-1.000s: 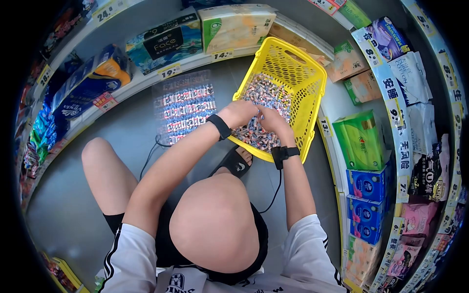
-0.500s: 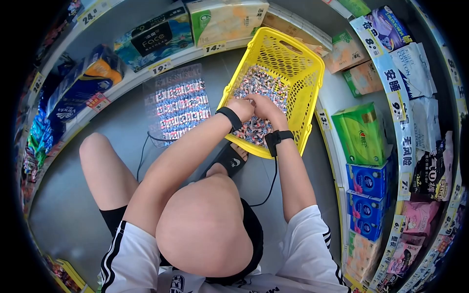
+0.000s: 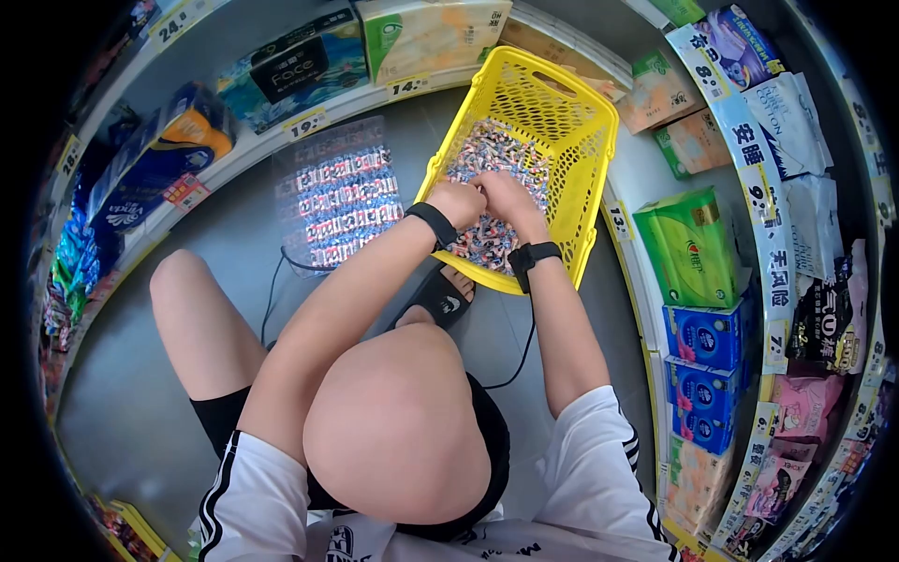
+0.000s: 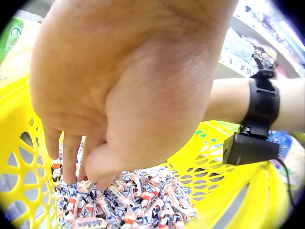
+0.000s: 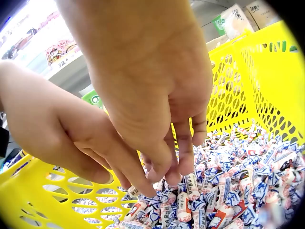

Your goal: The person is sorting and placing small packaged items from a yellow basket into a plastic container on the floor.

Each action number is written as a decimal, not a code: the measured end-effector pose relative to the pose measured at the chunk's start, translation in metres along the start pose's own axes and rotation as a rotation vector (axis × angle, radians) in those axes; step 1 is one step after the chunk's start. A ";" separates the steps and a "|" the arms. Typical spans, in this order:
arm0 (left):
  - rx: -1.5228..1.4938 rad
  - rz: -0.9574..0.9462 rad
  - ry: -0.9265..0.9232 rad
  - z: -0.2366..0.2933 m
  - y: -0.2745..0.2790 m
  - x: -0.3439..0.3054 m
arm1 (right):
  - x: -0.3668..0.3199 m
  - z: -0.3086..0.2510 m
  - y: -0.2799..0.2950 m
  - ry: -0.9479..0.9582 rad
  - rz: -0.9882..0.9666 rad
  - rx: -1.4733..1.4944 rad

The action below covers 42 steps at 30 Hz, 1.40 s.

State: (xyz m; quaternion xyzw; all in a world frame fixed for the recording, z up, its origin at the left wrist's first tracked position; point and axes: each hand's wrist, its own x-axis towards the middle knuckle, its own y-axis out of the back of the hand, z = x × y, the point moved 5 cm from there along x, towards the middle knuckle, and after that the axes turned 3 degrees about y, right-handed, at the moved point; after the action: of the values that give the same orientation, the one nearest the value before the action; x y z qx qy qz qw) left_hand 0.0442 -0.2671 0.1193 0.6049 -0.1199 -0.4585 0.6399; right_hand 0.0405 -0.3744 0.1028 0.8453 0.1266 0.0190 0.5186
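Note:
Both hands reach into a yellow plastic basket and meet over a heap of small twist-wrapped candies. The left hand comes in from the left, fingers pointing down; its tips touch the candies in the left wrist view. Beside it, the right hand bends its thumb and fingers down close over upright candies, with the left fingertips right next to them. I cannot tell whether either hand pinches a candy. Left of the basket, a clear plastic sheet lies on the floor, carrying several rows of the same candies.
Shelves with tissue packs stand behind, including a dark box. To the right are a green pack, blue packs and hanging bags. The person's sandalled foot is near the basket's front. A cable crosses the floor.
The hands have drawn together and lower over the candies, staying inside the basket. The head view has shifted slightly. The rows on the plastic sheet look the same.

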 end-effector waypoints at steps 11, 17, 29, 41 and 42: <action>0.042 0.432 -0.188 -0.006 0.059 -0.072 | -0.011 -0.061 0.066 0.112 0.079 0.072; 0.018 0.661 -0.284 -0.043 0.074 -0.117 | 0.004 -0.119 0.084 0.266 0.141 0.000; -0.143 0.700 -0.263 -0.152 0.069 -0.180 | 0.054 -0.219 0.055 0.187 0.056 0.064; -0.242 0.724 -0.162 -0.216 0.010 -0.168 | 0.110 -0.211 -0.046 0.152 0.131 0.084; -0.247 0.757 -0.171 -0.222 0.004 -0.165 | 0.112 -0.214 -0.052 0.178 0.121 0.096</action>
State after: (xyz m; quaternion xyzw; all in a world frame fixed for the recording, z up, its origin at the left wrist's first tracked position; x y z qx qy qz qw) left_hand 0.1117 0.0004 0.1359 0.3964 -0.3309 -0.2502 0.8191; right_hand 0.1042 -0.1393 0.1442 0.8702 0.1218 0.1190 0.4624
